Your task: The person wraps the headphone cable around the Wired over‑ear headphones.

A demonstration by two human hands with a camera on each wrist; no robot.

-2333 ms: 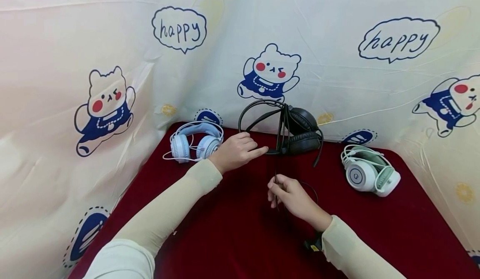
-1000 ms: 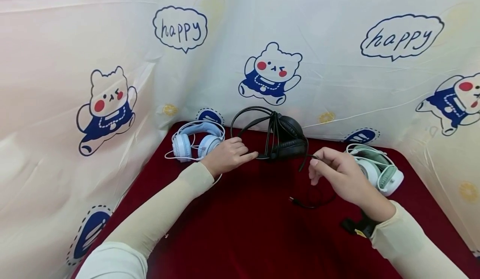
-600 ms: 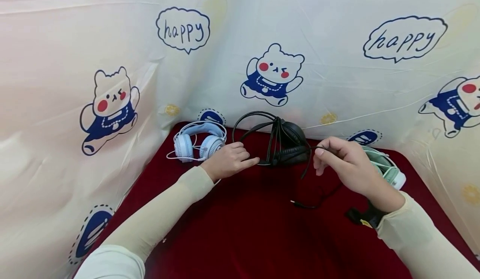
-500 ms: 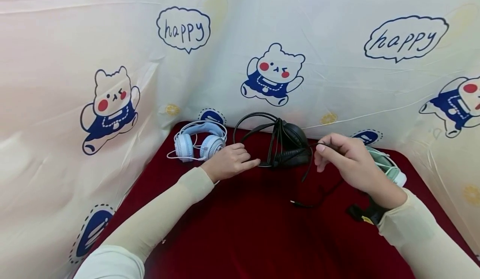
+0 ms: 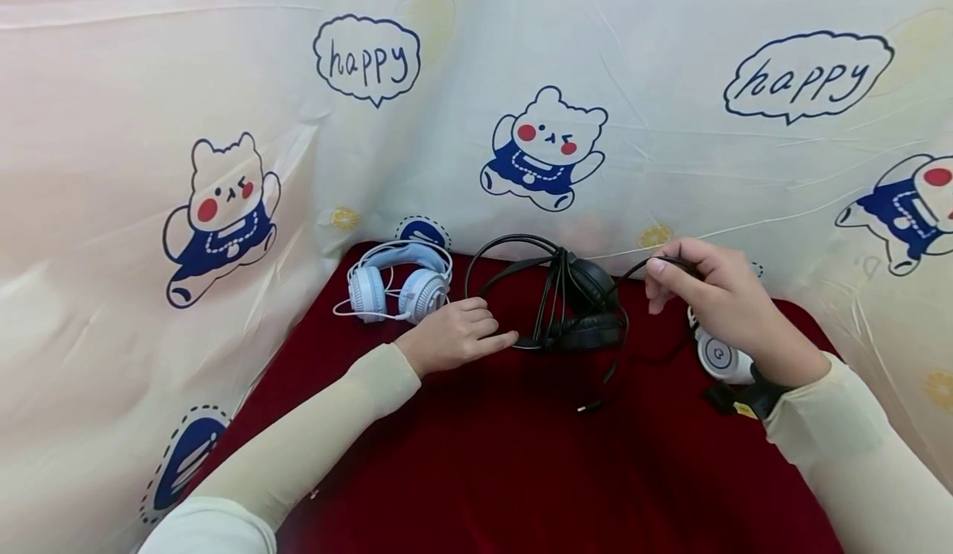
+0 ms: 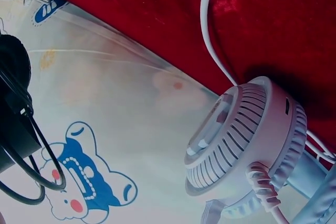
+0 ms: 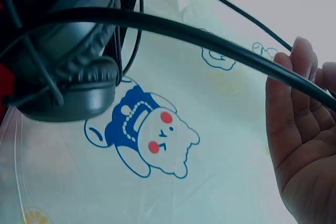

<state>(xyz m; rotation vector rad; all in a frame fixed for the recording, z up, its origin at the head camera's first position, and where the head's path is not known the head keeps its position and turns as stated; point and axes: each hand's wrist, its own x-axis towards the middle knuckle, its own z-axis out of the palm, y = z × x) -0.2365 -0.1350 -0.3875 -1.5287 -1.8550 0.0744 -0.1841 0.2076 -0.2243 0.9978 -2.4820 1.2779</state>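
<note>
A black headset (image 5: 588, 281) with padded ear cups lies at the back middle of the table, loops of its cable gathered around it. My left hand (image 5: 457, 335) holds its headband from the left, fingers curled. To the right, my right hand (image 5: 715, 293) pinches the black headset cable (image 5: 633, 270) between thumb and fingers, raised and stretched from the ear cups. In the right wrist view, the cable (image 7: 205, 38) runs across to the fingers. Its plug end (image 5: 591, 408) hangs in front of the headset.
Light blue headphones (image 5: 367, 289) stand at the back left, just behind my left hand; one ear cup (image 6: 236, 140) fills much of the left wrist view. White and green headphones (image 5: 720, 360) lie partly hidden behind my right wrist. A printed cloth wall (image 5: 462, 165) closes off the red-covered table (image 5: 521, 471).
My right hand has moved from in front of the headset to its right, then upward, drawing the cable along. The headset has come down slightly; my left hand keeps its hold.
</note>
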